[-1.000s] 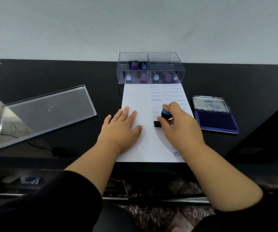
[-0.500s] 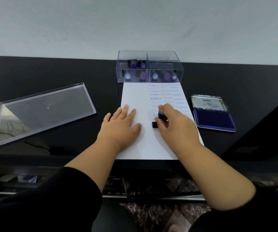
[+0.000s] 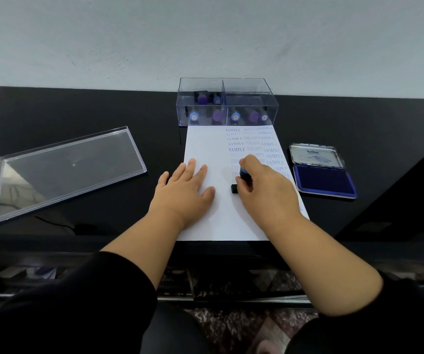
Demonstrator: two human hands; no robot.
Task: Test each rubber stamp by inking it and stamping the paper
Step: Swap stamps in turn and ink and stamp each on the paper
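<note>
A white sheet of paper [image 3: 200,144] lies on the black desk, its upper right covered with blue SAMPLE prints. My right hand [image 3: 264,190] grips a rubber stamp [image 3: 239,181] with a blue knob and black base, pressed down on the middle of the paper. My left hand [image 3: 184,189] lies flat with fingers spread on the sheet's left side. An open blue ink pad [image 3: 324,180] sits to the right of the paper. A clear plastic box [image 3: 250,92] behind the sheet holds several blue and purple stamps.
The box's clear lid [image 3: 62,172] lies upside down at the left of the black desk [image 3: 78,113]. A dark cable runs near the desk's front edge at the left. A pale wall rises right behind the box.
The view shifted slightly and the paper sits a little lower in frame. My right hand keeps pressing the stamp at about the same spot; the left hand stays flat.
</note>
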